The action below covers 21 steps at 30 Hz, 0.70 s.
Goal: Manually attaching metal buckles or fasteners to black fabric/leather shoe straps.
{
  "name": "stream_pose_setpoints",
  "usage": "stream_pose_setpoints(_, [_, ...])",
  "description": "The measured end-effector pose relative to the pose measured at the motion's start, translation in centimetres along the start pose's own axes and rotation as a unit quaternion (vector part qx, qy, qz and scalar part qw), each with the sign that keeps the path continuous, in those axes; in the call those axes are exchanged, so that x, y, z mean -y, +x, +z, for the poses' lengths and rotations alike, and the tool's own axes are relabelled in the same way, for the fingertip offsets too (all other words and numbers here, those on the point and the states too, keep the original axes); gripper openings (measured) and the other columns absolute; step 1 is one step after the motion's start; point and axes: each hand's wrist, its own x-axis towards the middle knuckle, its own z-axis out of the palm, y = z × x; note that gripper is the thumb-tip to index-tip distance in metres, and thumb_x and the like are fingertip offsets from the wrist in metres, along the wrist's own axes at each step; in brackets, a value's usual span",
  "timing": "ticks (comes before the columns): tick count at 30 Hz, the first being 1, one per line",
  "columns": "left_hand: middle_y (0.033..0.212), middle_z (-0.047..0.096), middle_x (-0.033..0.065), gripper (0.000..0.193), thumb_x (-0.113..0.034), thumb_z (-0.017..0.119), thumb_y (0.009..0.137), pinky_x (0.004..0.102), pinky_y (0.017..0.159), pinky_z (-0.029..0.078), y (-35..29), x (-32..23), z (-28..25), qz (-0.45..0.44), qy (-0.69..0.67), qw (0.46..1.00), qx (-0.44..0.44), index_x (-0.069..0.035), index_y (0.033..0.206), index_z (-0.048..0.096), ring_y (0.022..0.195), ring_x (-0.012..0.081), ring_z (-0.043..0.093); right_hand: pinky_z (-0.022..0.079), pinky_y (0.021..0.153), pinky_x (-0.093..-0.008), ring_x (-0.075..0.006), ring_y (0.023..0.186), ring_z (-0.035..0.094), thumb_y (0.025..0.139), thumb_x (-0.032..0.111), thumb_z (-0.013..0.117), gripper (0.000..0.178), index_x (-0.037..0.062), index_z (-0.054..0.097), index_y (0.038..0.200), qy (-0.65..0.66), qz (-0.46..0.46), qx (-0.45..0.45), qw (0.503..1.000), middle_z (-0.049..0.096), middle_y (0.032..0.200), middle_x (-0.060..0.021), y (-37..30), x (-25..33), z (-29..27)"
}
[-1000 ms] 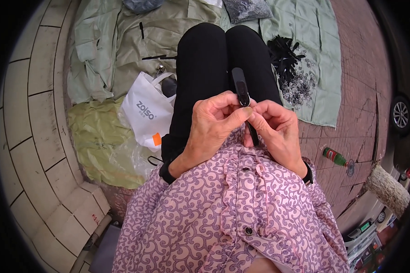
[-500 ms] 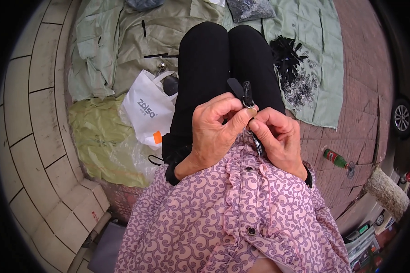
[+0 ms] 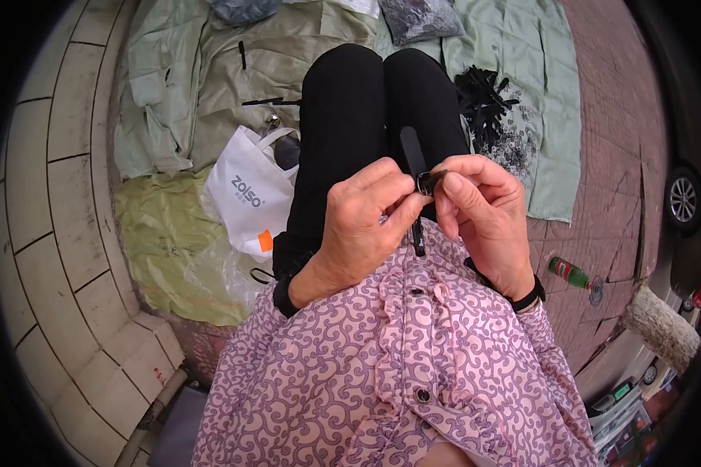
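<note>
A short black strap [image 3: 410,148] with a rounded end stands up between my hands above my lap, and its lower tail hangs against the patterned blouse. A small metal buckle [image 3: 423,185] sits at its middle, partly hidden by fingertips. My left hand [image 3: 364,222] pinches the strap beside and below the buckle. With thumb and forefinger, my right hand [image 3: 487,210] grips a short dark end of the strap on the buckle's right side. To the right of my knees lie a heap of black straps [image 3: 484,101] and many small shiny buckles [image 3: 514,152].
On my left a white bag [image 3: 245,187] rests near a yellow-green sheet [image 3: 163,233]. A few black straps [image 3: 271,102] lie on the cloth. Dark filled plastic bags [image 3: 420,19] sit beyond my knees. A green bottle [image 3: 568,272] lies on the paving at right.
My right hand has risen to the buckle and now holds a strap end folded out to the right. The strap's rounded end has turned more upright. My left hand keeps its pinch.
</note>
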Motion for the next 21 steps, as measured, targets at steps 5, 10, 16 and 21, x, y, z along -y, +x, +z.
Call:
stream_pose_setpoints(5, [0.070, 0.056, 0.0052, 0.014, 0.006, 0.073, 0.074, 0.0271, 0.047, 0.041, 0.0, 0.2, 0.1, 0.037, 0.018, 0.999, -0.006, 0.001, 0.083, 0.065, 0.053, 0.0137, 0.054, 0.046, 0.049, -0.0221, -0.0101, 0.055, 0.057, 0.096, 0.008, 0.061, 0.014, -0.0026, 0.066, 0.105, 0.040, 0.011, 0.009, 0.999, 0.066, 0.073, -0.0067, 0.1, 0.1, 0.1])
stream_pose_setpoints(10, [0.068, 0.054, 0.0068, 0.016, 0.008, 0.073, 0.071, 0.0283, 0.045, 0.040, -0.3, -0.1, 0.1, 0.058, 0.047, 0.997, -0.017, 0.001, 0.078, 0.061, 0.052, 0.0166, 0.054, 0.049, 0.050, -0.0240, -0.0117, 0.055, 0.059, 0.096, 0.007, 0.062, 0.011, -0.0022, 0.065, 0.099, 0.063, 0.039, 0.003, 0.997, 0.066, 0.072, -0.0074, -0.1, 0.6, 0.6])
stream_pose_setpoints(16, [0.068, 0.054, 0.0075, 0.017, 0.009, 0.073, 0.069, 0.0302, 0.045, 0.042, -0.6, 0.1, 0.5, 0.115, 0.096, 0.988, -0.049, 0.001, 0.077, 0.060, 0.053, 0.0197, 0.056, 0.050, 0.051, -0.0250, -0.0134, 0.054, 0.060, 0.091, 0.002, 0.063, 0.004, -0.0009, 0.063, 0.089, 0.097, 0.107, -0.038, 0.989, 0.065, 0.071, -0.0078, -0.4, 1.2, 0.8])
stream_pose_setpoints(21, [0.068, 0.055, 0.0076, 0.019, 0.010, 0.072, 0.066, 0.0309, 0.045, 0.042, -0.6, 0.0, 0.5, 0.135, 0.109, 0.983, -0.052, 0.001, 0.076, 0.060, 0.053, 0.0204, 0.056, 0.050, 0.049, -0.0253, -0.0134, 0.051, 0.059, 0.088, 0.000, 0.062, 0.003, -0.0003, 0.062, 0.086, 0.097, 0.157, -0.045, 0.982, 0.063, 0.067, -0.0073, -0.3, 1.4, 0.8])
